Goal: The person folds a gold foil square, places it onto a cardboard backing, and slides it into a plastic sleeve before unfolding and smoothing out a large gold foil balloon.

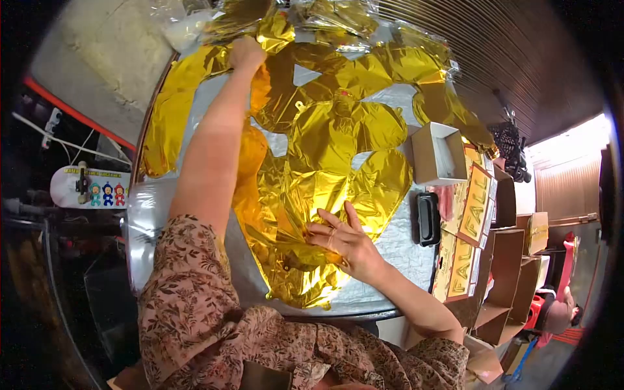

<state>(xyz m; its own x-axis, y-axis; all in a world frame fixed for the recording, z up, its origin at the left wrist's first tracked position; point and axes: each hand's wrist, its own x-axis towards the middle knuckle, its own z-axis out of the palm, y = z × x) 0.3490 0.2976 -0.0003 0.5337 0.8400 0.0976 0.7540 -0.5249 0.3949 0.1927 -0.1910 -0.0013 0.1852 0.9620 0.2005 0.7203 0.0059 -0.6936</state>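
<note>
Flat, uninflated gold foil balloons [325, 136] lie spread and overlapping on the table. My left hand [247, 54] reaches to the far side, fingers curled at a crumpled piece of gold foil [276, 34]; the fingertips are mostly hidden. My right hand [344, 242] lies on the near part of the foil with its fingers spread, beside a raised fold [302, 255]. Small tabs stick out from the foil edges, and a red spot shows near the middle.
Clear plastic packets [338, 19] with gold foil lie at the far edge. To the right stand an open cardboard box [439, 153], a black tray [427, 219] and printed "FALL" packages [461, 270]. Beyond them are brown cartons [504, 279]. A white skateboard deck [91, 187] is at left.
</note>
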